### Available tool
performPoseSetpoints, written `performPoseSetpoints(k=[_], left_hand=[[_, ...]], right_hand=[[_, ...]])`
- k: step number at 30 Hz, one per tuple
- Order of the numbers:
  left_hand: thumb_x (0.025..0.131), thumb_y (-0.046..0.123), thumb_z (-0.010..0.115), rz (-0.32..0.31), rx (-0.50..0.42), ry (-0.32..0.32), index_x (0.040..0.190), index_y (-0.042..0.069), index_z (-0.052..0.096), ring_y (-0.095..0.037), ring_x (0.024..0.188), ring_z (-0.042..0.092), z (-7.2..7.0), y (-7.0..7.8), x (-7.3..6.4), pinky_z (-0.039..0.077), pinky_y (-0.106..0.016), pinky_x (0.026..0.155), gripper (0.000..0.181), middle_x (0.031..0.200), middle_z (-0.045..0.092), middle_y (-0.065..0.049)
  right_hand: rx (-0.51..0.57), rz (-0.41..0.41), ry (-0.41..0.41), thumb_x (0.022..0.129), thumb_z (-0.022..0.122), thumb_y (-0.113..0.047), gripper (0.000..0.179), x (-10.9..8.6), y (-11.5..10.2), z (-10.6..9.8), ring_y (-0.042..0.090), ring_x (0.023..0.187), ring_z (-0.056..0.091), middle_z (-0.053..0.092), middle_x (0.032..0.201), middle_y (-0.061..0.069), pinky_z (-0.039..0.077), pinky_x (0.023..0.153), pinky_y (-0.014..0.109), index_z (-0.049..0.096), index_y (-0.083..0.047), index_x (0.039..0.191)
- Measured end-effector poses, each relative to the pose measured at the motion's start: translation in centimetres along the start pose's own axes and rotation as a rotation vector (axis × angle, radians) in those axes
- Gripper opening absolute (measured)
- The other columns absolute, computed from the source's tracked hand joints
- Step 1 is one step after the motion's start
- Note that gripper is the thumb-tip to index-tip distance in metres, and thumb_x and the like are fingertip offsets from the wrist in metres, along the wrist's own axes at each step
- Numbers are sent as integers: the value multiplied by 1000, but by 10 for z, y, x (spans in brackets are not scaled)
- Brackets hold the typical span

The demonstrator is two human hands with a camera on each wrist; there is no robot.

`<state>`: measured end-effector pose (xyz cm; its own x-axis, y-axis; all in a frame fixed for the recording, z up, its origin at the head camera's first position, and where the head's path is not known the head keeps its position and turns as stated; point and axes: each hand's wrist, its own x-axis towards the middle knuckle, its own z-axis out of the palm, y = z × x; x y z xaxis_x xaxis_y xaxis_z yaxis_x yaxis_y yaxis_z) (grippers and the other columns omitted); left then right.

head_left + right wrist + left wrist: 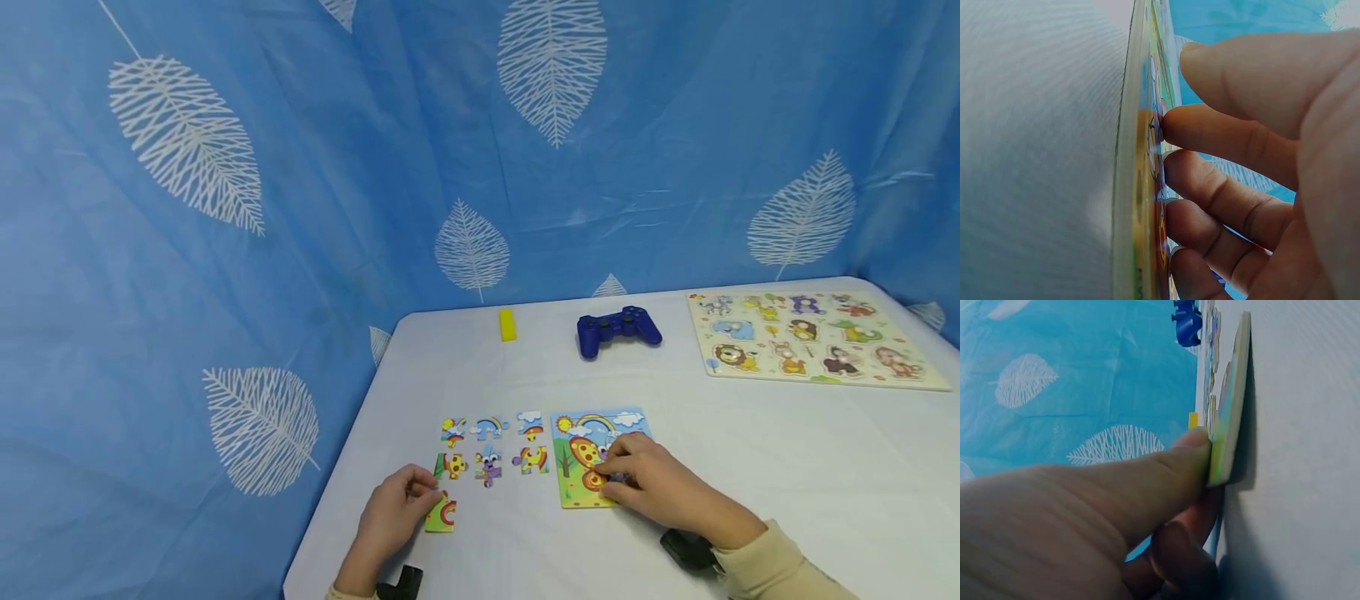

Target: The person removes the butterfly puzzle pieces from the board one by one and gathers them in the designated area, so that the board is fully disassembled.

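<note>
At the lower left, my left hand (393,515) pinches a green jigsaw piece (1223,445) with a red curve on it. In the left wrist view that piece is tilted slightly, one edge off the table. My right hand (660,483) rests its fingertips on the square butterfly puzzle board (572,495), covering its right part. The right wrist view shows the fingers (1210,181) bent loosely against the picture and the thumb apart from it. Between the hands lie several loose jigsaw pieces in rows, among them a rainbow piece (489,428) and a purple face piece (488,467).
A yellow block (507,325) and a blue game controller (618,330) lie toward the back of the white table (517,558). An animal peg puzzle (817,340) lies at the back right. Blue leaf-patterned cloth (360,167) hangs behind and to the left.
</note>
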<state>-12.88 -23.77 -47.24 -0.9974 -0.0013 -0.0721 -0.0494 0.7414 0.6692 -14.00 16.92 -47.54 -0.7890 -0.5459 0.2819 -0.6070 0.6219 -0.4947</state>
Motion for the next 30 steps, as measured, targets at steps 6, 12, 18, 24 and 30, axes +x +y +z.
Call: performPoseSetpoints(k=[6,12,18,24,30], left_hand=[[92,25,79,-2,44,3,98,17,68,-12,70,53,0,3,-2,42,-25,61,14,82,64,8],[91,26,80,-2,112,14,101,19,68,-12,70,52,1,5,-2,41,-26,60,17,84,62,9],[86,29,84,-6,232,64,106,21,69,-10,67,48,1,8,-4,38,-27,58,26,85,60,10],[86,28,85,132,281,161,105,23,70,-4,60,44,11,55,-13,36,-23,51,25,86,61,12],[85,39,84,327,285,-44,111,24,74,0,69,50,46,130,-13,40,-22,57,31,92,65,12]], right_hand=[[5,0,1,94,76,-29,23,0,-1,-1,9,100,51,60,108,-12,47,80,33,80,-19,114],[2,0,1,93,78,-28,23,1,0,-1,8,99,51,60,107,-12,46,79,32,80,-19,114],[-2,6,-34,88,82,-26,30,2,1,0,9,98,50,61,109,-9,44,76,30,79,-17,116],[9,21,-45,86,84,-23,30,3,1,-1,12,98,50,61,108,-6,45,74,29,79,-14,114],[-23,89,-3,82,88,-34,37,3,1,-6,12,95,45,58,104,-8,41,77,32,77,-17,112]])
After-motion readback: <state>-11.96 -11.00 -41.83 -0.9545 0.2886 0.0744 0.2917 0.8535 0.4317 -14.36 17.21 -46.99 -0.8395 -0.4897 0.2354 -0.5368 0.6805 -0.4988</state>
